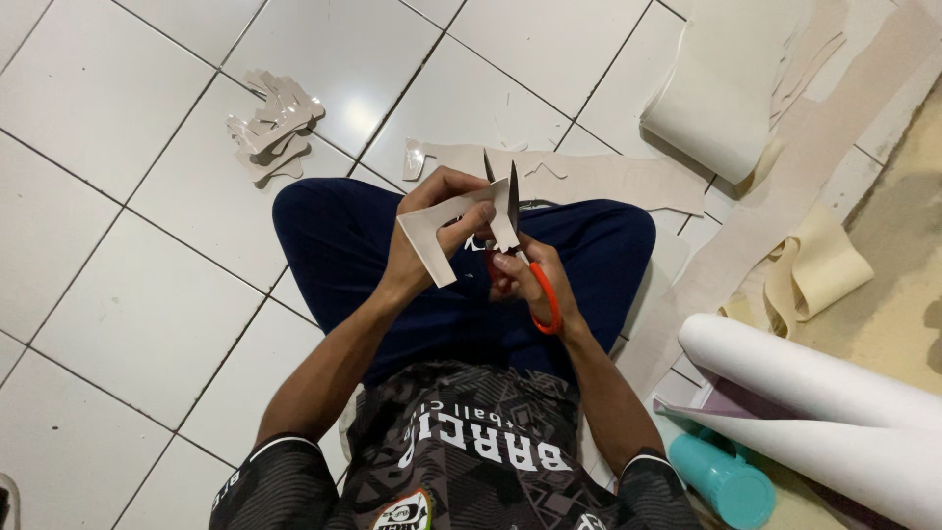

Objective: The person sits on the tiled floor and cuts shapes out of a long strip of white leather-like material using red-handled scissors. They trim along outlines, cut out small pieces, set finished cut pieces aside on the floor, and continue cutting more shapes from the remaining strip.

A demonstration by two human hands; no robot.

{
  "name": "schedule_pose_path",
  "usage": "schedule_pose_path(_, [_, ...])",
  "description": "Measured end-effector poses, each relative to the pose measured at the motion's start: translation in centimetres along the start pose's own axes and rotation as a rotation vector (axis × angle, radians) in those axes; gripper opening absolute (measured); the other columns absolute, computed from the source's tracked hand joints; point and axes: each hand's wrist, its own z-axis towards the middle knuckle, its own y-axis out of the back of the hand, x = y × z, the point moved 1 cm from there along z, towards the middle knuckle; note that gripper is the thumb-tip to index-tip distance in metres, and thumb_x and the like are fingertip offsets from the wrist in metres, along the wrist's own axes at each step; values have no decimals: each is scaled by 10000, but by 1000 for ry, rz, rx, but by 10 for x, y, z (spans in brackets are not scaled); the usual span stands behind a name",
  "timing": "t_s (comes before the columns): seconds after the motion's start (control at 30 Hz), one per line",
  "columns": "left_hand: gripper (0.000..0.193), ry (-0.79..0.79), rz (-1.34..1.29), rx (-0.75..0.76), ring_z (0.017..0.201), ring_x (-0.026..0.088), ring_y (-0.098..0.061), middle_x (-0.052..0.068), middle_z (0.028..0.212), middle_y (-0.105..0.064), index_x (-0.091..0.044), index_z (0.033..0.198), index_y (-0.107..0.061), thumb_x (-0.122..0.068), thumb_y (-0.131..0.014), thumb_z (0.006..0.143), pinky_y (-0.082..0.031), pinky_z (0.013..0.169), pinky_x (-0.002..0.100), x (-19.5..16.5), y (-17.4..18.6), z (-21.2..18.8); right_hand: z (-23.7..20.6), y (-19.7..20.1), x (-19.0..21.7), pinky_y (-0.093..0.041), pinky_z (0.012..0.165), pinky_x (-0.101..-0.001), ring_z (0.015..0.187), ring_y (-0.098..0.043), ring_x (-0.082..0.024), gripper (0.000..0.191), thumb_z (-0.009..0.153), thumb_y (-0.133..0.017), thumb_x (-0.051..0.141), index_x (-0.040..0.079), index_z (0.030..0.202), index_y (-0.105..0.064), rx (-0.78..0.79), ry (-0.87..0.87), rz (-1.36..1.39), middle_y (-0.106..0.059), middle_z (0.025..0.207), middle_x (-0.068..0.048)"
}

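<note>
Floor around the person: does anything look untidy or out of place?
Yes. Cut pieces lie in a loose, askew heap on the tiled floor, and offcut strips sprawl unevenly beyond the knees. The scissors and the held piece look normal.

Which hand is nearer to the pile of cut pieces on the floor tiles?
Left. The left hand, holding a pale cut shape, is below and right of the pile of cut pieces. The right hand, gripping the scissors, is farther right.
</note>
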Motion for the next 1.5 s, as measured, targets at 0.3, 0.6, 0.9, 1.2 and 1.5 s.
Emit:
schedule_pose_path(0.3, [225, 3, -175, -132, 883, 116, -685, 78, 981, -696, 1, 1125, -632, -98, -753, 963, -581, 754, 240, 17, -19, -11, -4, -10, -1, -453, 484, -252, 527, -497, -88, 347, 995, -568, 249, -54, 1134, -664, -30, 11, 134, -511, 635, -4])
schedule_pose_path(0.6, [272, 55, -260, -101, 919, 118, -677, 86, 1038, -665, 12, 1183, -603, -96, -737, 973, -597, 792, 247, 22, -22, -10, -2, -20, -22, -413, 450, -240, 502, -486, -78, 250, 1003, -587, 210, -33, 998, -642, -179, 52, 181, -528, 644, -3])
schedule_pose_path(0.9, [293, 141, -324, -10, 860, 118, -692, 88, 990, -683, 28, 1179, -627, -100, -748, 944, -613, 756, 255, 14, -16, -8, -2, -5, -21, -410, 520, -213, 567, -502, -55, 248, 1026, -579, 236, 0, 1055, -651, -108, 189, 76, -552, 682, 12])
schedule_pose_path(1.2, [337, 113, -23, 59, 775, 94, -660, 60, 890, -719, -19, 1255, -698, -145, -716, 943, -537, 698, 217, -8, 5, -2, -10, 5, -1, -385, 478, -227, 510, -454, -51, 324, 1004, -615, 290, -9, 1112, -678, -144, 81, -37, -500, 621, 14])
schedule_pose_path(1.5, [345, 122, 74, 95, 826, 109, -732, 63, 925, -753, -42, 1230, -709, -193, -720, 920, -610, 744, 245, -12, 3, 2, -7, 4, 4, -446, 547, -226, 622, -525, -59, 413, 969, -654, 311, 2, 1244, -657, -121, 111, -236, -587, 790, 10])
